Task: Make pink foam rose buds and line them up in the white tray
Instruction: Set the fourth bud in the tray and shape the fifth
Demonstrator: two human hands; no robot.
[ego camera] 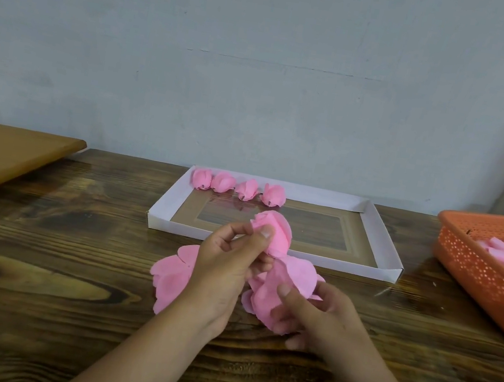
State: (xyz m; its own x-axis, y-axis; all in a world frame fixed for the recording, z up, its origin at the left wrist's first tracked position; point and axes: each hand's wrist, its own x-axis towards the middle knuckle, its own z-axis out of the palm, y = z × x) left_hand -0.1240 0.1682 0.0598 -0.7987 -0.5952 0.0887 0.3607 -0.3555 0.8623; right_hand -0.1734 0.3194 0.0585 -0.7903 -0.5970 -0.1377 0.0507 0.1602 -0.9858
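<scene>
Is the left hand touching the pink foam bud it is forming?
Touching. The head view shows the left hand pinching the pink foam bud between thumb and fingertips, with no gap.

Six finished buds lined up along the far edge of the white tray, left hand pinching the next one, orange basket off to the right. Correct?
Not quite: the head view shows four finished buds, not six, along the far edge of the white tray. The rest holds: the left hand pinches the next bud, and the orange basket sits off to the right.
</scene>
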